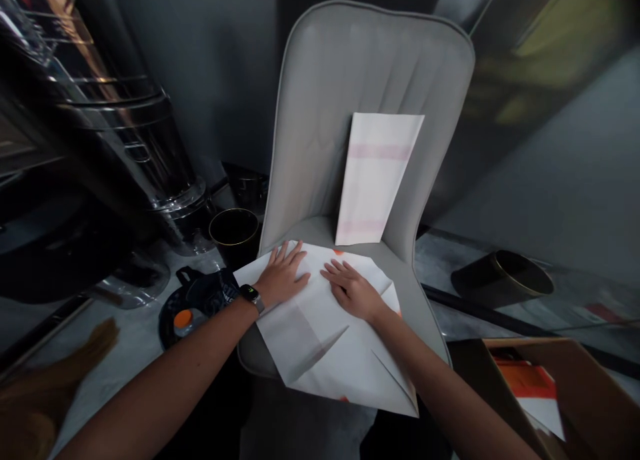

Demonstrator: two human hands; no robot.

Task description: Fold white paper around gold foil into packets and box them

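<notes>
Left hand (284, 279): grip spread flat on creased white paper (320, 317), nothing clasped | right hand (354, 293): grip loosely extended on same paper, nothing clasped | paper: across grey upholstered chair (313, 93) seat
</notes>
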